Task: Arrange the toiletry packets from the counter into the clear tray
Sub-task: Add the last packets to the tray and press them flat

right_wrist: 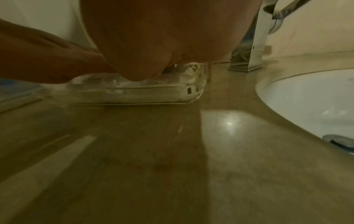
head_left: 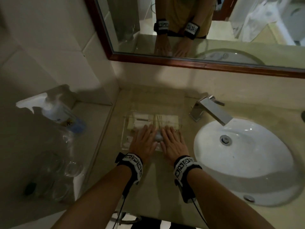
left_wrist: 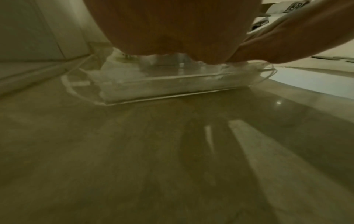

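Left hand (head_left: 144,141) and right hand (head_left: 173,142): flat, fingers straight, gripping nothing, pressed on the toiletry packets (head_left: 162,121) in the clear tray (head_left: 125,123) on the counter (head_left: 155,176). Risk: uneven pressure may slide the tray or apparently crumple packets. Beyond: faucet (head_left: 212,109), sink (head_left: 247,156) right; spray bottle (head_left: 57,111) left.

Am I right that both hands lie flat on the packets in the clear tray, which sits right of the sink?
Not quite: the head view shows the tray left of the sink. Both the left hand and right hand do lie flat on the packets.
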